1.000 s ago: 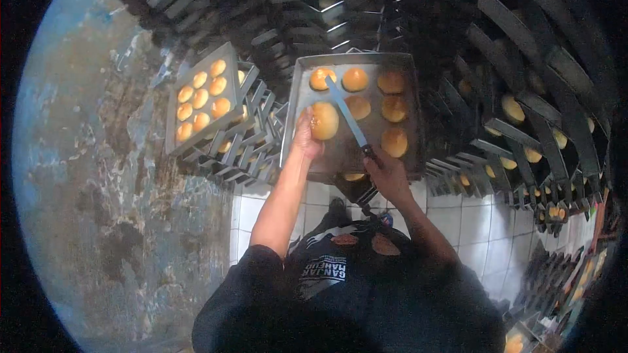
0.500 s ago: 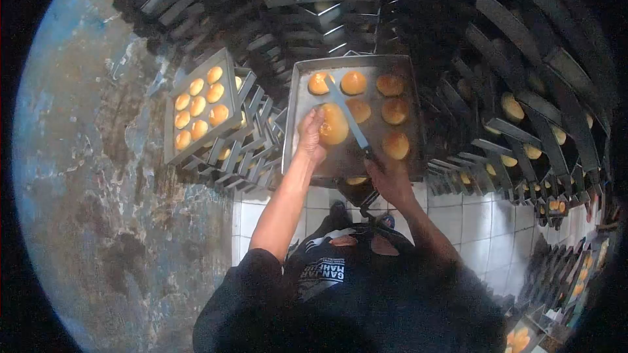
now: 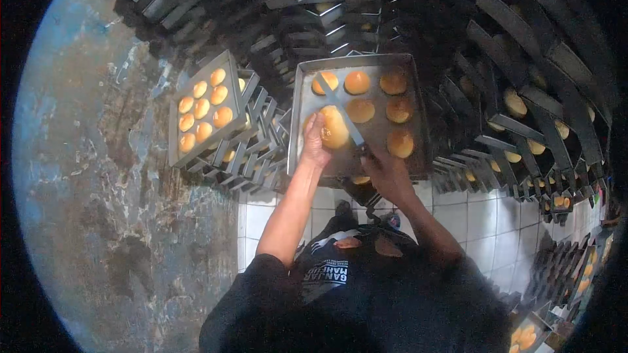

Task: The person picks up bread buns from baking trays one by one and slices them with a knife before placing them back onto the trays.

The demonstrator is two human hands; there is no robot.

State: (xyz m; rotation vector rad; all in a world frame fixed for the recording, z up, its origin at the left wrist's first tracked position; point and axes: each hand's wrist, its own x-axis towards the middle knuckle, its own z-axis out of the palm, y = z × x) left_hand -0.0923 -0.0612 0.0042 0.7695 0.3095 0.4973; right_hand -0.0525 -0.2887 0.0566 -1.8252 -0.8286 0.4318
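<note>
My left hand (image 3: 316, 147) is closed around a golden-brown bun (image 3: 335, 132), its thumb along the bun's left side. The bun looks larger than the others and is held above the baking tray (image 3: 337, 170). In my right hand (image 3: 387, 171) is the dark handle of a long, flat-bladed knife (image 3: 340, 108). The blade slants up and left, along the upper right edge of the held bun, and its tip overlaps a bun (image 3: 325, 83) at the tray's upper left. Several more buns, such as one in the middle (image 3: 360, 110), sit in rows on the tray.
To the left, another tray of buns (image 3: 203, 106) tops a stack of trays (image 3: 243, 157) by a worn, stained wall (image 3: 118, 176). Stacked trays (image 3: 523, 91) with buns line the right side, and more rise behind. White floor tiles (image 3: 451, 216) lie below.
The knife blade has shifted left, nearer the held bun's upper edge, and my right hand has moved slightly left against the tray. The whole view has shifted a little.
</note>
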